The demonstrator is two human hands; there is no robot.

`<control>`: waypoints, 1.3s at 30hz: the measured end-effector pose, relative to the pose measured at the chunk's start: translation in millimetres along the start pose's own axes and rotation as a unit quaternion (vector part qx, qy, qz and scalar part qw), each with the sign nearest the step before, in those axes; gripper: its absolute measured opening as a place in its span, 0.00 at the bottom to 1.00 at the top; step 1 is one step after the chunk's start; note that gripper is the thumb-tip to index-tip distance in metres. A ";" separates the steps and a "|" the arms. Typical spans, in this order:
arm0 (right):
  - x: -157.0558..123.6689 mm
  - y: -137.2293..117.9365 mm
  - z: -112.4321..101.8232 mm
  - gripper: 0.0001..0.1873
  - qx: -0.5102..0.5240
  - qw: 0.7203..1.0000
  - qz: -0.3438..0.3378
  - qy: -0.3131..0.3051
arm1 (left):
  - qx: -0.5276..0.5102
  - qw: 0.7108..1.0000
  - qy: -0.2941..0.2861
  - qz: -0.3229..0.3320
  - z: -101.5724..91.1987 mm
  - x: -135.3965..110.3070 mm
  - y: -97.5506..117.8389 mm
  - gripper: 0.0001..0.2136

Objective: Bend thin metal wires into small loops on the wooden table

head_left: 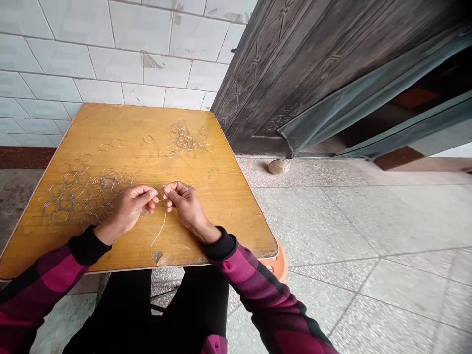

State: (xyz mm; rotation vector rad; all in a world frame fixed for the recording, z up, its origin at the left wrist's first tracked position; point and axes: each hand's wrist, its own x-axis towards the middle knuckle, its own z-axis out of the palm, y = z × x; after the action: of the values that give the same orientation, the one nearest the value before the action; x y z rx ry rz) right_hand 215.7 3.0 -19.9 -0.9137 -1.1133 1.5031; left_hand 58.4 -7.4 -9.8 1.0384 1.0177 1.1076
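Observation:
Near the front half of a wooden table (221, 206), both hands pinch one thin metal wire (162, 227). My left hand (137, 202) is closed, with thumb and forefinger on the left side of a small loop in the wire. My right hand (184, 201) pinches the loop's other side, and a loose wire end hangs below it toward the table's front edge. Beside and behind my left hand spreads a pile of bent wire loops (79, 194). A smaller tangle of wire loops (184, 137) lies farther back on the right.
A figure-eight wire (109, 145) lies alone toward the back left. White wall tiles (143, 39) rise behind the table. To the right are a dark carved door (265, 73), a round stone (279, 166) on the floor and an orange stool (278, 263) partly under the table.

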 end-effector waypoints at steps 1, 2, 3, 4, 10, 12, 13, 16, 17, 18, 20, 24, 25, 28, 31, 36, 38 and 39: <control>-0.1 0.3 -0.1 0.17 -0.002 1.000 -0.002 0.000 | -0.004 1.000 0.000 -0.001 -0.1 0.2 -0.1 0.10; -0.2 0.6 -0.1 0.17 -0.003 1.000 -0.003 0.000 | -0.010 1.000 0.000 -0.003 -0.3 0.3 0.1 0.10; -0.3 0.9 -0.1 0.16 -0.005 1.000 -0.004 0.000 | -0.019 1.000 -0.001 -0.006 -0.5 0.3 0.6 0.09; -0.5 1.2 0.1 0.16 -0.006 1.000 -0.006 0.000 | -0.031 0.999 -0.004 -0.013 -0.6 0.4 1.4 0.09; -1.7 2.3 1.9 0.16 -0.003 1.000 -0.017 -0.001 | -0.147 0.985 -0.036 -0.082 -0.5 2.0 7.1 0.07; -1.7 2.8 2.5 0.16 0.003 1.000 -0.020 -0.002 | -0.194 0.975 -0.044 -0.098 -0.5 2.8 7.4 0.07; -1.7 3.1 2.6 0.16 0.005 1.000 -0.020 -0.004 | -0.212 0.971 -0.048 -0.104 -0.7 3.1 7.2 0.06; -1.7 4.2 3.1 0.16 0.006 1.000 -0.018 -0.006 | -0.242 0.962 -0.049 -0.113 -1.5 3.9 6.2 0.05; -1.8 4.6 3.3 0.16 0.007 1.000 -0.018 -0.006 | -0.249 0.961 -0.049 -0.114 -1.6 3.9 5.9 0.05; -2.0 4.8 3.5 0.16 0.009 1.000 -0.019 -0.007 | -0.254 0.959 -0.049 -0.114 -1.6 3.9 5.9 0.05; -2.3 5.0 3.9 0.15 0.015 1.000 -0.021 -0.006 | -0.258 0.958 -0.047 -0.114 -0.8 3.5 6.1 0.05; -1.7 3.0 2.9 0.14 0.027 1.000 -0.012 -0.003 | -0.233 0.967 -0.034 -0.099 1.2 2.5 6.7 0.06; -1.2 1.9 2.0 0.15 0.031 0.999 -0.004 -0.005 | -0.219 0.971 -0.028 -0.094 1.3 2.3 6.7 0.07; 1.1 -1.6 -1.9 0.17 0.048 0.998 0.026 -0.012 | -0.181 0.980 -0.004 -0.084 0.1 2.2 7.1 0.07; 2.7 -4.4 -5.5 0.19 0.051 0.997 0.050 -0.018 | -0.171 0.982 0.011 -0.079 -1.5 2.5 9.5 0.06; 2.0 -5.2 -6.6 0.15 0.010 0.998 0.049 -0.030 | -0.162 0.984 0.018 -0.077 -2.6 3.0 11.7 0.06; 2.0 -4.3 -6.2 0.14 -0.001 0.998 0.047 -0.036 | -0.157 0.984 0.010 -0.079 -2.7 3.0 9.7 0.06; 2.4 -3.7 -6.2 0.14 -0.002 0.998 0.047 -0.038 | -0.153 0.985 0.006 -0.078 -2.7 2.9 8.4 0.06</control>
State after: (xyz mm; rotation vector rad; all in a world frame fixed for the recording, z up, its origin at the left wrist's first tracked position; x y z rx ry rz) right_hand 222.1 6.8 -18.1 -0.9299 -1.1417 1.6241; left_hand 54.6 -3.0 -2.5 0.6934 0.8882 1.1005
